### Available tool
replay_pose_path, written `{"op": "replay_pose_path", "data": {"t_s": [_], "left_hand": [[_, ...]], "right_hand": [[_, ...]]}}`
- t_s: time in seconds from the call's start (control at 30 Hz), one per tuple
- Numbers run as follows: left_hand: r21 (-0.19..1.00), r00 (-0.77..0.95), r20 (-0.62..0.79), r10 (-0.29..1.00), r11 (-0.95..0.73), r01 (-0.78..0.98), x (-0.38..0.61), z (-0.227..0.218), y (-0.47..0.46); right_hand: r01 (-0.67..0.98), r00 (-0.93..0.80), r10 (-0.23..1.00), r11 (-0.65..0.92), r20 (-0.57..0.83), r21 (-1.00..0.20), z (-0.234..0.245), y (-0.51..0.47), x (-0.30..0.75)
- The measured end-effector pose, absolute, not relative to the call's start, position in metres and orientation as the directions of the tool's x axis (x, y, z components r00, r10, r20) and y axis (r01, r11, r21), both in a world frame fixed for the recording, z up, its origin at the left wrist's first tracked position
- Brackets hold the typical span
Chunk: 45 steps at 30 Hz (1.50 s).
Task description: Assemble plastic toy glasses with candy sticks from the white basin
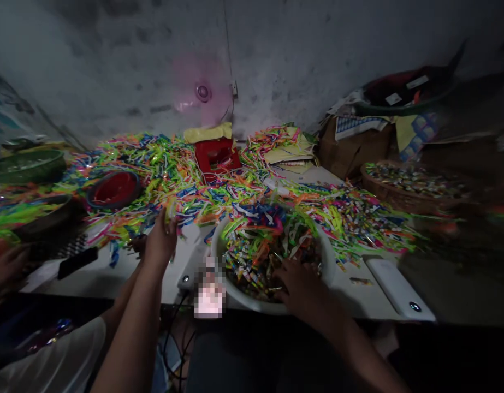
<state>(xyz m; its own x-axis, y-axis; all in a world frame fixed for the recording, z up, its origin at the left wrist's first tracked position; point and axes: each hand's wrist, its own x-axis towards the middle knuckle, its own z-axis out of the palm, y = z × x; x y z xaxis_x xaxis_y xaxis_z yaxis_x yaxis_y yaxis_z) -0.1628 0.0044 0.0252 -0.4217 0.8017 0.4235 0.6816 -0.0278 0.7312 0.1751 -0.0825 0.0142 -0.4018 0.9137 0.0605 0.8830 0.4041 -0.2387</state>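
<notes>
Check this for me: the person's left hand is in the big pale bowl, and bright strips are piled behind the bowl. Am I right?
Not quite: the head view shows the right hand in the big pale bowl; the left hand is outside it. Bright strips are piled behind the bowl.

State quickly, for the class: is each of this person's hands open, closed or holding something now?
Left hand: partly curled, by something yellow; whether it holds that cannot be told.
Right hand: bent, inside the white bowl; grip cannot be told.
</notes>
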Motion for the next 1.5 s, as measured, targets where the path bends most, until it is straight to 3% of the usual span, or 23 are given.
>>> {"op": "replay_pose_path", "data": {"t_s": [0.07,0.2,0.27,0.43,0.7,0.77,0.83,0.9,0.97,1.1,1.23,1.33,1.5], "left_hand": [[0.650,-0.341,0.439,0.831,-0.032,0.759,-0.157,0.021,0.015],[0.620,-0.028,0.391,0.920,-0.241,0.746,-0.102,0.007,0.023],[0.611,0.050,0.376,0.925,-0.288,0.737,-0.076,0.001,0.026],[0.624,-0.002,0.336,0.942,-0.221,0.749,-0.060,-0.005,0.032],[0.767,-0.152,0.259,0.954,-0.107,0.633,-0.090,0.008,-0.011],[0.822,-0.182,0.264,0.947,-0.122,0.557,-0.094,0.012,-0.030],[0.889,-0.232,0.261,0.937,-0.140,0.436,-0.094,0.014,-0.048],[0.943,-0.279,0.229,0.932,-0.142,0.301,-0.091,0.017,-0.061],[0.974,-0.309,0.185,0.933,-0.132,0.186,-0.084,0.020,-0.068],[0.981,-0.359,0.091,0.929,-0.146,-0.128,-0.056,0.022,-0.071],[0.908,-0.231,-0.086,0.969,-0.019,-0.418,-0.025,0.019,-0.072],[0.871,-0.090,-0.162,0.983,0.100,-0.481,-0.008,0.014,-0.076],[0.816,0.017,-0.071,0.997,0.068,-0.574,0.015,0.017,-0.084]], "right_hand": [[0.883,-0.412,0.910,0.413,0.051,-0.222,0.013,-0.082,0.172],[0.869,-0.431,0.900,0.432,0.061,-0.239,0.009,-0.077,0.168],[0.871,-0.415,0.908,0.414,0.055,-0.265,0.008,-0.077,0.167],[0.908,-0.308,0.949,0.315,0.071,-0.277,0.005,-0.082,0.162],[0.834,-0.402,0.905,0.425,0.140,-0.352,0.000,-0.075,0.162],[0.805,-0.385,0.900,0.436,0.207,-0.401,-0.005,-0.075,0.164],[0.688,-0.311,0.895,0.444,0.320,-0.574,-0.010,-0.078,0.166],[0.436,-0.190,0.903,0.429,0.385,-0.791,-0.013,-0.082,0.166],[0.217,-0.104,0.919,0.394,0.380,-0.893,-0.011,-0.088,0.163],[0.238,-0.016,0.932,0.355,0.362,-0.904,-0.003,-0.099,0.152],[0.249,0.018,0.951,0.296,0.310,-0.922,0.001,-0.104,0.147],[0.267,-0.017,0.968,0.244,0.249,-0.932,0.000,-0.103,0.151],[0.328,-0.175,0.978,0.166,0.113,-0.930,-0.002,-0.105,0.159]]}}
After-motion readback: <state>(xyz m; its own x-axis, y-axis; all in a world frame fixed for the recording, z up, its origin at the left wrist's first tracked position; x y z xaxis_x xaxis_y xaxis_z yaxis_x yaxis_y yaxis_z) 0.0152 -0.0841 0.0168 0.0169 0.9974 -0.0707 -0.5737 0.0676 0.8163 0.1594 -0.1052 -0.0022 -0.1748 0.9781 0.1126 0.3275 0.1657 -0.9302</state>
